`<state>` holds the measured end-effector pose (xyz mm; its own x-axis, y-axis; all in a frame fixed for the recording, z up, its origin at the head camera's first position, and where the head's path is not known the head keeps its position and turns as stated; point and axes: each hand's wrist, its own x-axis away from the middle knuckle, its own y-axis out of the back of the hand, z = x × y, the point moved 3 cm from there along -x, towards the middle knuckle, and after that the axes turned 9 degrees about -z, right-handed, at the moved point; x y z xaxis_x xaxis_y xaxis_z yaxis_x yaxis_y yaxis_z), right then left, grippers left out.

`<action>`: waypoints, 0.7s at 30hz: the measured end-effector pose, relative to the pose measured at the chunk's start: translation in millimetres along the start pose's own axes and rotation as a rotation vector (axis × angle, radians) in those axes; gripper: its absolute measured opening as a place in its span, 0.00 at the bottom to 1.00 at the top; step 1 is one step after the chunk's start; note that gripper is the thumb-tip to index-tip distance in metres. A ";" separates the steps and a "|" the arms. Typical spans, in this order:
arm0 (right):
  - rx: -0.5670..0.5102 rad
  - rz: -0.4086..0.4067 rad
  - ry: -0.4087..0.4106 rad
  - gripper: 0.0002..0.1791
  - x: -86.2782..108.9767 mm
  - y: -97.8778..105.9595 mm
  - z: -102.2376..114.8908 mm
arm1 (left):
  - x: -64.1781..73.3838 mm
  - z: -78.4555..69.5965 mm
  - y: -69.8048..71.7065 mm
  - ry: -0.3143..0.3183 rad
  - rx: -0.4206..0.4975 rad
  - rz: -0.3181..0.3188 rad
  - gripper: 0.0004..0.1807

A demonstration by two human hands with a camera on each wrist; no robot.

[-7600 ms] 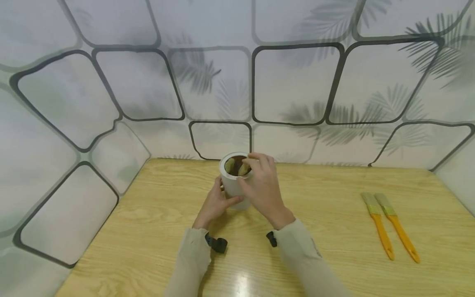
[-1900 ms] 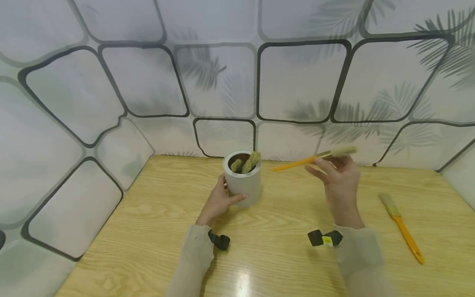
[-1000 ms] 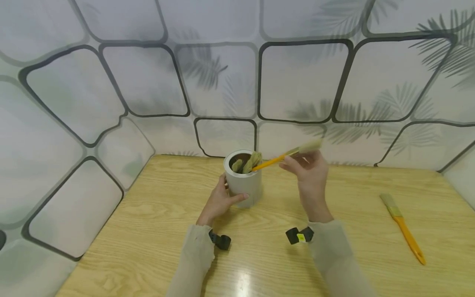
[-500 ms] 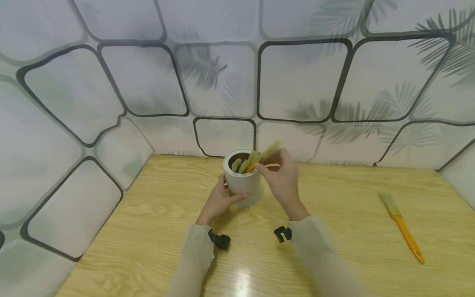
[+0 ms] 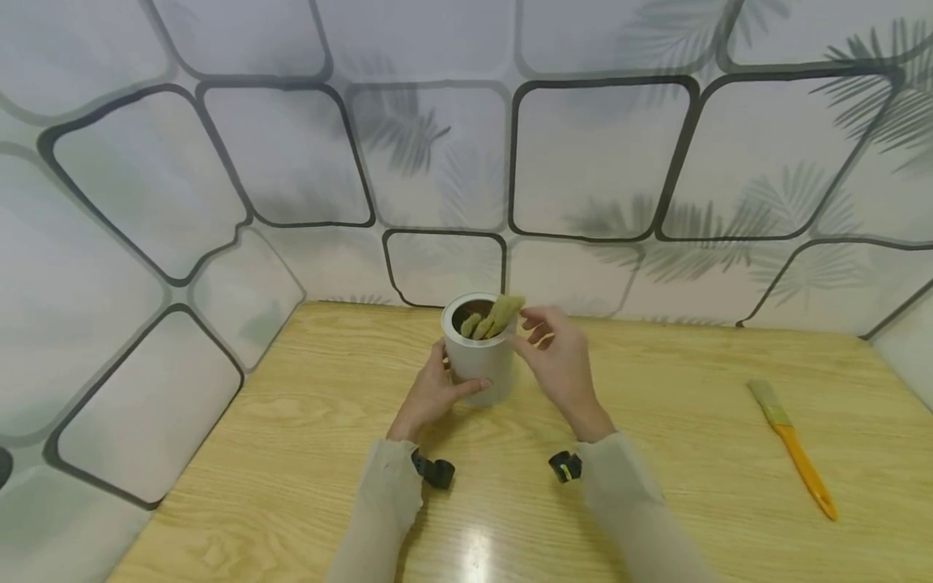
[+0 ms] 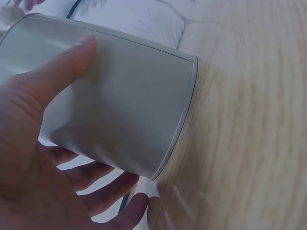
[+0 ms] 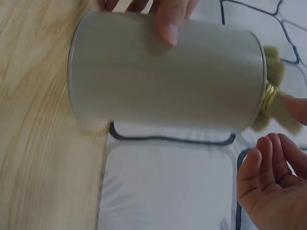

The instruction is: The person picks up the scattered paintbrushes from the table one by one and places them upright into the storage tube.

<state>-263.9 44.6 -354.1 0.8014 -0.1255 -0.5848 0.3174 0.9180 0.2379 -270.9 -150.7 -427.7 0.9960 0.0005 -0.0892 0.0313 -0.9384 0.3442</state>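
A white cylindrical can (image 5: 477,364) stands upright on the table near the wall. Several paintbrushes (image 5: 504,313) stand in it, bristles up, their handles hidden inside. My left hand (image 5: 428,395) holds the can from its left side; in the left wrist view the thumb lies across the can wall (image 6: 129,100), with the fingers around the other side. My right hand (image 5: 560,363) is at the right of the rim, beside the bristles. In the right wrist view its thumb is at a brush's bristles (image 7: 283,112), while the fingers are bent loosely, apart from the thumb, with nothing between them.
One paintbrush (image 5: 794,449) with an orange handle lies on the right of the wooden table (image 5: 291,453), bristles pointing away. A patterned wall (image 5: 583,162) rises directly behind the table, and another stands along the left.
My right hand has carried a paintbrush from the right, lowered it handle first into the can and let go of it. My left hand has kept its hold on the can.
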 end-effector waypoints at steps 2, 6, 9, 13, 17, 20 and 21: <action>0.015 -0.019 -0.033 0.17 -0.4 9.7 -5.6 | 0.2 -0.7 -0.1 -0.004 0.007 0.001 0.52; 0.064 -0.056 -0.073 0.14 -1.2 32.7 -18.9 | 0.6 -0.7 -0.2 0.001 0.023 0.002 0.52; 0.108 -0.082 -0.095 0.11 -2.1 52.3 -28.0 | 0.6 -0.6 -0.1 0.008 0.017 -0.002 0.52; 0.159 -0.095 -0.125 0.10 -2.1 77.2 -38.3 | 0.5 0.3 0.0 0.013 0.009 -0.006 0.52; 0.224 -0.092 -0.131 0.10 -2.2 100.5 -47.7 | 0.4 1.5 -0.2 0.020 0.006 -0.010 0.52; 0.282 -0.100 -0.148 0.12 -2.4 118.9 -55.1 | 0.3 1.4 -0.4 0.027 0.004 -0.009 0.52; 0.299 -0.110 -0.157 0.13 -2.8 125.2 -57.7 | 0.3 1.1 -0.4 0.030 0.003 -0.010 0.53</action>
<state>-255.7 181.6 -367.4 0.8147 -0.2953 -0.4990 0.5222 0.7477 0.4101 -270.7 -150.7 -428.9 0.9977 0.0201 -0.0647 0.0410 -0.9394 0.3405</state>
